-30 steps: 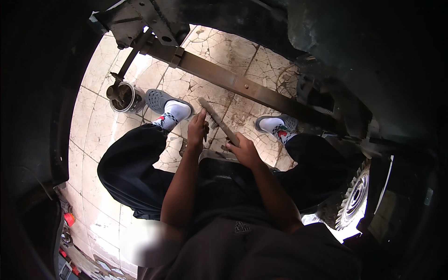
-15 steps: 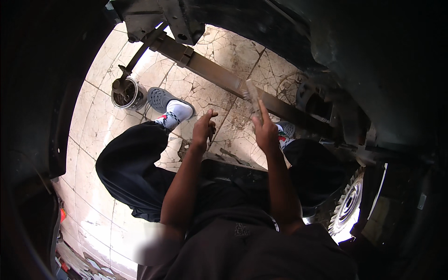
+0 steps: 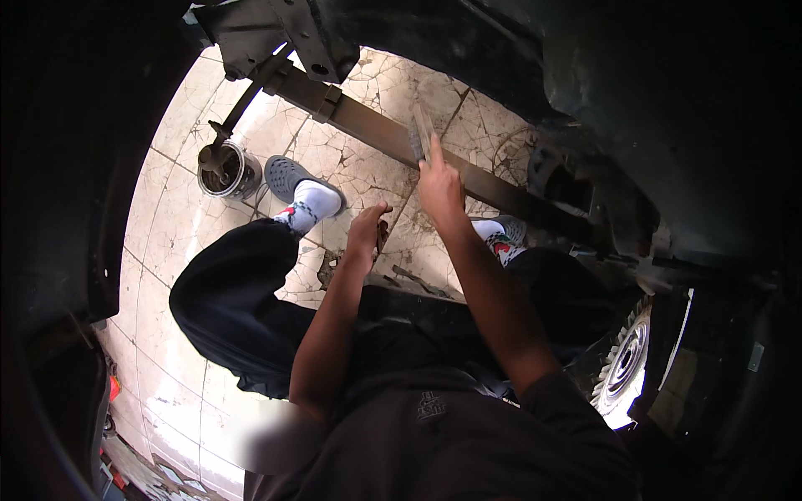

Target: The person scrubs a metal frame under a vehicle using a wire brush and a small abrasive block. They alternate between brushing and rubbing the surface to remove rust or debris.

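My right hand (image 3: 440, 190) is closed around the handle of a scrubbing brush (image 3: 423, 127), index finger stretched along it. The brush has a pale, worn back and dark bristles on its left side. It lies over a long brown leaf spring (image 3: 372, 129) that crosses at a slant from upper left to lower right. My left hand (image 3: 366, 232) hangs apart from the spring, nearer to me, with its fingers curled. Whether anything is inside those fingers is hidden.
A metal can (image 3: 230, 174) stands at the left below a rod end. Dark vehicle body panels (image 3: 601, 75) surround me. A toothed wheel (image 3: 626, 361) is at the lower right. The floor is cracked tile (image 3: 180, 242). My feet in grey clogs (image 3: 286, 177) rest under the spring.
My right hand has moved left and away from me along the spring, carrying the brush with it. My left hand has stayed nearly in place.
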Demonstrator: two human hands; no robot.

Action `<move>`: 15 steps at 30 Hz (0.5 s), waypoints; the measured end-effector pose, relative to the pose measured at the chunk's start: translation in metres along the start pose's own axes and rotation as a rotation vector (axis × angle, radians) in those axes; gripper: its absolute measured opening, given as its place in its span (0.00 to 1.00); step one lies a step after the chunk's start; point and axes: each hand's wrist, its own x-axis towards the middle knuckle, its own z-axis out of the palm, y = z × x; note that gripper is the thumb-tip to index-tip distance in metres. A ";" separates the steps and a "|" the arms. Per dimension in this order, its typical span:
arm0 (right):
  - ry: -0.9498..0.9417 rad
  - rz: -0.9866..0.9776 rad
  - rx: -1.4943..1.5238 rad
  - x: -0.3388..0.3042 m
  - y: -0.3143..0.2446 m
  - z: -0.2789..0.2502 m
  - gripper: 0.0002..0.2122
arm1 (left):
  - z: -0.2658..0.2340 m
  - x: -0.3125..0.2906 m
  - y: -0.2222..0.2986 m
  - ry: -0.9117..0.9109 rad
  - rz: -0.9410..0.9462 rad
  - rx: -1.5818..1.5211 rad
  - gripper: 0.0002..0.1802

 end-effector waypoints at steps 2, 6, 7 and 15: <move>0.039 -0.014 0.080 -0.028 0.014 0.002 0.32 | 0.001 -0.006 0.007 0.029 -0.023 0.050 0.24; 0.031 0.069 0.128 -0.064 0.025 -0.004 0.32 | 0.001 -0.006 0.002 0.018 0.107 0.050 0.23; 0.016 0.085 0.121 -0.073 0.020 -0.005 0.32 | 0.003 -0.008 0.005 0.020 0.109 0.050 0.23; 0.058 -0.004 0.051 -0.018 -0.001 0.023 0.33 | 0.039 -0.021 0.022 0.019 0.180 -0.060 0.18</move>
